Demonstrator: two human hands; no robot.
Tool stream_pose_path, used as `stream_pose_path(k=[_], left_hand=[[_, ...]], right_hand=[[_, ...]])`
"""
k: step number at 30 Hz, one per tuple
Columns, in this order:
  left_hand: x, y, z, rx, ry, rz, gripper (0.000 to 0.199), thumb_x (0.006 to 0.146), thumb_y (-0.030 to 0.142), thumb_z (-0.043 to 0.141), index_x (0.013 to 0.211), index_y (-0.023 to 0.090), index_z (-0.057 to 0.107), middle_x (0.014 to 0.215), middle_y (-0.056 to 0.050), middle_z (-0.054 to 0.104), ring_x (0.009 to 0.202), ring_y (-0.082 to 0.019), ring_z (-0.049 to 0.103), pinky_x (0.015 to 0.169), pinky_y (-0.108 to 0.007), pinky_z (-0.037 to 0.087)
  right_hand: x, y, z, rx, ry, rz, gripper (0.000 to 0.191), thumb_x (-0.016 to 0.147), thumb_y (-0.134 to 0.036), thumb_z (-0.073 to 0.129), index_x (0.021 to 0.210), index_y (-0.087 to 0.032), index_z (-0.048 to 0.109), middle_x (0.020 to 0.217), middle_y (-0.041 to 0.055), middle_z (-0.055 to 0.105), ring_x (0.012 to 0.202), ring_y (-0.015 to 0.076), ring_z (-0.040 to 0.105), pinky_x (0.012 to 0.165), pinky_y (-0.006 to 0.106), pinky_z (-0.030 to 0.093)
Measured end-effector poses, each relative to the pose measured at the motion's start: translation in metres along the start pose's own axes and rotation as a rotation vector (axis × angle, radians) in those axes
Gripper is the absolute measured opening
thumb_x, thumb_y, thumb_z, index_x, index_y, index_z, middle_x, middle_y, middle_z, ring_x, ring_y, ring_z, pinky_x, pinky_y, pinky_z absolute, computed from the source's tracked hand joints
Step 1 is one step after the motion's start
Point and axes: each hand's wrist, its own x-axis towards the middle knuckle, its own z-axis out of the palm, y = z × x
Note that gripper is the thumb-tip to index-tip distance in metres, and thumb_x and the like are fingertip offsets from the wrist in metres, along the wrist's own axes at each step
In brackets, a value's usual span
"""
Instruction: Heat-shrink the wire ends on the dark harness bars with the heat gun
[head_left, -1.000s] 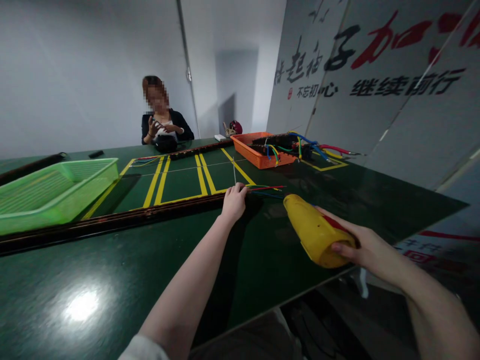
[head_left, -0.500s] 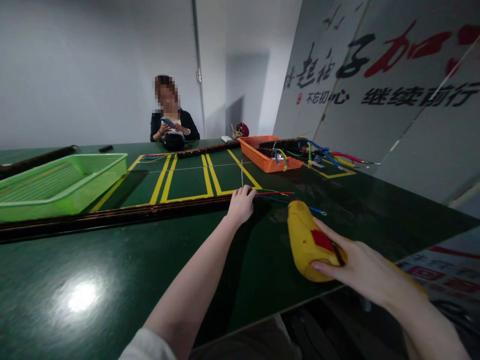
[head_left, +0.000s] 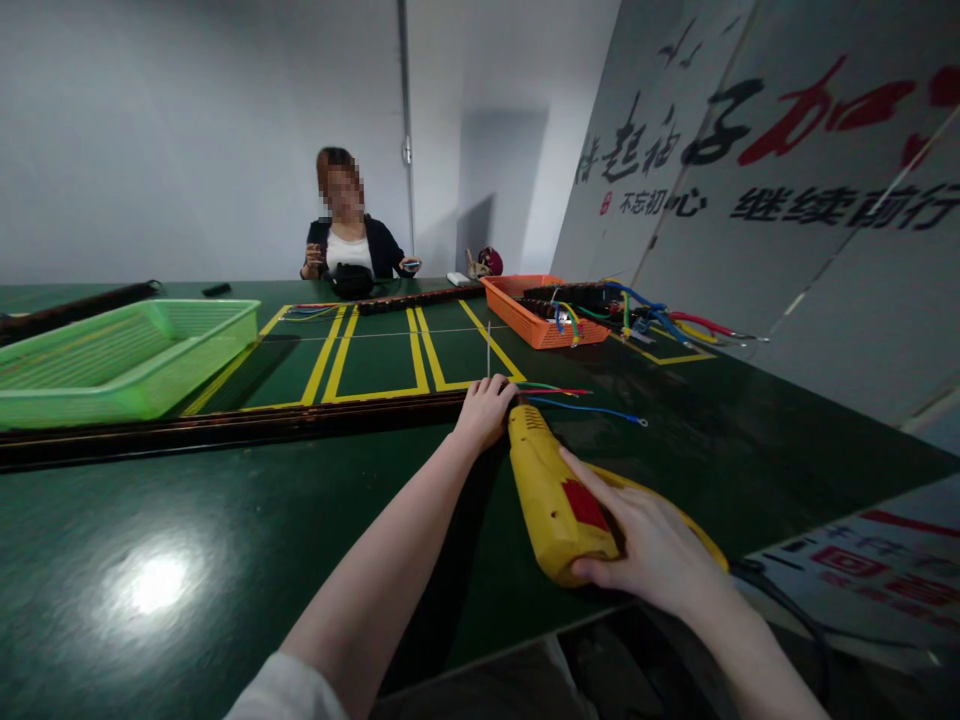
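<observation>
My right hand (head_left: 645,540) is wrapped around a yellow heat gun (head_left: 551,490) with a red patch on its side. The nozzle end points away from me and reaches my left hand (head_left: 487,408). My left hand is closed over the end of a long dark wire harness (head_left: 315,418) that lies across the table. Past my fingers, a red wire (head_left: 559,391), a green one and a blue wire (head_left: 592,408) with a ring terminal stick out to the right. What exactly my left fingers pinch is hidden. A thin pale stick (head_left: 489,350) rises just behind them.
A green basket (head_left: 150,400) stands at left, an orange basket (head_left: 517,320) with harnesses and coloured wires at back right. Yellow tape lines mark the green table (head_left: 300,540). A person (head_left: 349,235) sits at the far side. The gun's black cord (head_left: 787,600) trails right.
My right hand has brought the heat gun leftward, so its nozzle now meets my left hand. My left hand has stayed in place. The person opposite has lowered a phone and moved their hands apart.
</observation>
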Motion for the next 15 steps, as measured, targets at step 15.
stream_pose_path(k=[15], left_hand=[[-0.001, -0.006, 0.005, -0.036, 0.036, -0.034, 0.035, 0.083, 0.009, 0.042, 0.114, 0.022, 0.052, 0.118, -0.007, 0.05, 0.106, -0.02, 0.05, 0.094, -0.034, 0.037]], right_hand=[[-0.001, 0.011, -0.01, 0.067, 0.008, 0.127, 0.092, 0.073, -0.06, 0.056, 0.146, -0.031, 0.009, 0.131, 0.0068, 0.053, 0.111, 0.0304, 0.056, 0.084, 0.043, 0.045]])
